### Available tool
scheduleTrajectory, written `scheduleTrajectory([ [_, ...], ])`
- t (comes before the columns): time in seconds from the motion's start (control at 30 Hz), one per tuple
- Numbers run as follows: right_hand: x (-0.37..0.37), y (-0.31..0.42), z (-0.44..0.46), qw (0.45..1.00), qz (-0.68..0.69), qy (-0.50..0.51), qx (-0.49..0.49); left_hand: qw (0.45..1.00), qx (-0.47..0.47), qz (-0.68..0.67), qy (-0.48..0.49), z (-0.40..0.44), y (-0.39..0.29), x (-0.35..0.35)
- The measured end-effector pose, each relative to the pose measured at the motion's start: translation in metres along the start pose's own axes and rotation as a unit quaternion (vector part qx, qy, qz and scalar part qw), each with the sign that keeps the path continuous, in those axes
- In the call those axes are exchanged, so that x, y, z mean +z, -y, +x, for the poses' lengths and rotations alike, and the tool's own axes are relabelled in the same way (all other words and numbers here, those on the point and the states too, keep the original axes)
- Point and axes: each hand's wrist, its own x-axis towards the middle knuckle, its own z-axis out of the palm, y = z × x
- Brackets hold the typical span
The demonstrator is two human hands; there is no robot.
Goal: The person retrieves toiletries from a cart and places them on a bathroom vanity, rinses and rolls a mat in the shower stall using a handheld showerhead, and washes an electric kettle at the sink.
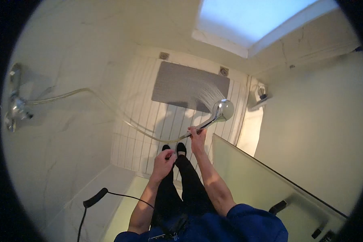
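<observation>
My right hand (pixel 198 142) is wrapped around the handle of a chrome shower head (pixel 223 110). Water sprays from it in fine streams toward a grey mat (pixel 181 86) on the slatted floor. A pale hose (pixel 139 128) runs from the handle in a loose curve to a chrome wall tap (pixel 18 107) at far left. My left hand (pixel 164 164) hovers in front of my legs, apart from the shower head. Its fingers are curled together, and whatever they may hold is hidden or too small to name.
A glass panel (pixel 270 173) with a black handle (pixel 278 207) stands close on my right. Two drain covers (pixel 164 55) lie beyond the mat. At upper right is a bright window (pixel 250 20). A coiled black cord (pixel 95 198) hangs by my left arm.
</observation>
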Motion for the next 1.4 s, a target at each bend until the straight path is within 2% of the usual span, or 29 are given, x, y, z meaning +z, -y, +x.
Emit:
scheduleTrajectory([
  [0.07, -0.028, -0.027, 0.001, 0.999, -0.024, 0.003, 0.038, 0.994, 0.086, 0.055, -0.031, 0.029, 0.02, 0.053],
  [0.13, -0.043, -0.105, 0.014, 0.994, -0.014, 0.107, 0.003, 0.971, 0.189, 0.116, -0.085, 0.08, 0.023, 0.082],
  [0.2, -0.025, -0.098, 0.009, 0.982, 0.074, 0.16, 0.064, 0.992, 0.022, 0.107, -0.067, 0.127, 0.061, 0.118],
  [0.23, -0.03, -0.095, 0.023, 0.97, -0.084, 0.221, 0.049, 0.994, -0.097, -0.014, -0.043, 0.143, 0.054, 0.112],
  [0.27, -0.038, -0.1, 0.038, 0.929, -0.234, 0.286, 0.028, 0.984, -0.053, -0.118, -0.12, 0.149, 0.078, 0.118],
  [0.33, -0.086, -0.157, 0.1, 0.927, -0.141, 0.342, 0.058, 0.971, 0.022, -0.171, -0.165, 0.167, 0.152, 0.122],
  [0.37, -0.123, -0.193, 0.14, 0.913, -0.259, 0.314, 0.036, 0.966, -0.006, -0.173, -0.19, 0.17, 0.179, 0.119],
  [0.4, -0.16, -0.226, 0.18, 0.939, -0.255, 0.225, 0.058, 0.947, -0.022, -0.261, -0.186, 0.168, 0.165, 0.109],
  [0.47, -0.239, -0.274, 0.26, 0.936, -0.35, 0.045, 0.023, 0.948, 0.005, -0.201, -0.249, 0.178, 0.227, 0.1],
  [0.5, -0.281, -0.299, 0.291, 0.963, -0.268, -0.011, -0.028, 0.935, -0.021, -0.196, -0.296, 0.182, 0.233, 0.1],
  [0.53, -0.32, -0.308, 0.328, 0.928, -0.365, -0.073, 0.011, 0.937, -0.028, -0.168, -0.306, 0.182, 0.238, 0.094],
  [0.57, -0.351, -0.321, 0.355, 0.942, -0.311, -0.118, -0.05, 0.934, -0.05, -0.17, -0.311, 0.187, 0.238, 0.094],
  [0.6, -0.39, -0.323, 0.385, 0.934, -0.339, -0.111, 0.013, 0.93, -0.073, -0.164, -0.321, 0.191, 0.237, 0.09],
  [0.63, -0.372, -0.309, 0.395, 0.842, -0.486, -0.232, -0.015, 0.931, -0.072, -0.153, -0.324, 0.196, 0.241, 0.087],
  [0.67, -0.434, -0.348, 0.442, 0.941, -0.289, -0.175, -0.03, 0.932, -0.063, -0.146, -0.325, 0.207, 0.245, 0.085],
  [0.7, -0.391, -0.305, 0.421, 0.827, -0.489, -0.272, 0.056, 0.934, -0.072, -0.143, -0.32, 0.214, 0.25, 0.081],
  [0.8, -0.386, -0.311, 0.445, 0.657, -0.673, -0.312, 0.137, 0.925, -0.07, -0.166, -0.334, 0.224, 0.258, 0.087],
  [0.87, -0.412, -0.316, 0.447, 0.69, -0.665, -0.28, 0.058, 0.929, -0.064, -0.146, -0.334, 0.226, 0.257, 0.1],
  [0.97, -0.425, -0.316, 0.467, 0.863, -0.472, -0.169, 0.066, 0.944, -0.07, -0.178, -0.271, 0.228, 0.242, 0.103],
  [1.03, -0.376, -0.299, 0.449, 0.804, -0.564, -0.127, -0.136, 0.973, -0.059, -0.106, -0.194, 0.221, 0.258, 0.111],
  [1.07, -0.352, -0.292, 0.448, 0.769, -0.625, -0.045, -0.127, 0.984, -0.03, -0.083, -0.154, 0.214, 0.268, 0.115],
  [1.1, -0.289, -0.271, 0.42, 0.801, -0.576, -0.016, -0.164, 0.986, -0.007, -0.083, -0.142, 0.213, 0.244, 0.125],
  [1.13, -0.24, -0.251, 0.396, 0.685, -0.692, 0.075, -0.216, 0.988, 0.016, -0.085, -0.128, 0.21, 0.218, 0.137],
  [1.17, -0.191, -0.24, 0.378, 0.621, -0.724, 0.196, -0.227, 0.989, 0.057, 0.086, -0.107, 0.201, 0.222, 0.14],
  [1.2, -0.156, -0.233, 0.336, 0.75, -0.509, 0.232, -0.354, 0.993, 0.009, -0.04, -0.112, 0.191, 0.225, 0.152],
  [1.23, -0.112, -0.232, 0.306, 0.762, -0.582, 0.201, -0.199, 0.995, -0.039, -0.02, -0.091, 0.183, 0.195, 0.152],
  [1.27, -0.089, -0.223, 0.282, 0.708, -0.596, 0.305, -0.224, 0.994, -0.085, 0.001, -0.072, 0.176, 0.163, 0.146],
  [1.33, -0.061, -0.218, 0.222, 0.815, -0.359, 0.281, -0.358, 0.992, -0.059, -0.027, -0.112, 0.164, 0.144, 0.139],
  [1.4, -0.036, -0.19, 0.168, 0.796, -0.377, 0.299, -0.368, 0.984, -0.059, -0.055, -0.16, 0.152, 0.125, 0.121],
])
